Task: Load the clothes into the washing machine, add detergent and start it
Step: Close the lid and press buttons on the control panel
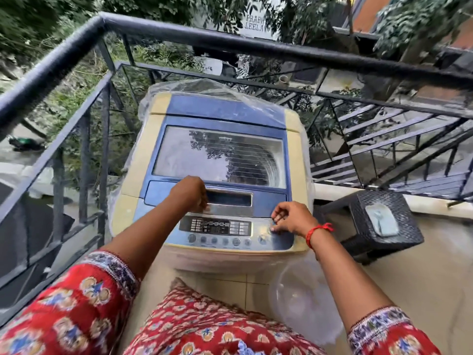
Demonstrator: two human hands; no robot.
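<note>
A blue and cream top-loading washing machine point(158, 155) stands in front of me with its glass lid point(220, 155) down. The drum shows dimly through the glass; I see no clothes from here. My left hand point(190, 192) rests at the lid's front handle recess, fingers curled at its edge. My right hand point(291, 219) sits on the right end of the control panel point(215, 228), with fingertips touching the panel near a round button. No detergent container is clearly visible.
A clear plastic cover point(204, 84) is pushed back behind the machine. A black metal railing point(76, 44) runs along the left and back. A dark wicker stool point(384, 221) with a pale cloth stands at the right. A clear plastic sheet point(302, 298) hangs below the machine's front.
</note>
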